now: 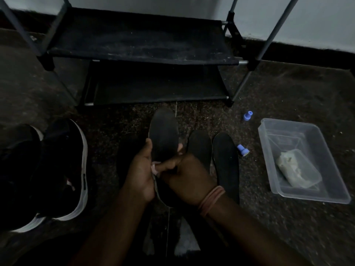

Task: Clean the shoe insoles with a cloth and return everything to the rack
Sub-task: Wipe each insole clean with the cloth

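A dark insole (163, 134) is held up over the floor, toe pointing away, with my left hand (141, 171) gripping its left edge. My right hand (187, 175) presses a small pinkish cloth (156, 168) against the insole's near half; most of the cloth is hidden under my fingers. Two more black insoles (200, 145) (226, 164) lie side by side on the floor just right of my hands. Another dark insole (124, 150) seems to lie under my left hand, hard to make out. The black shoe rack (142, 54) stands ahead, both shelves bare.
Two black shoes with white soles (63, 169) stand at the left. A clear plastic tub (305, 160) with a pale wrapped lump sits at the right. Two small blue caps (248, 116) (243, 150) lie on the dark carpet near it.
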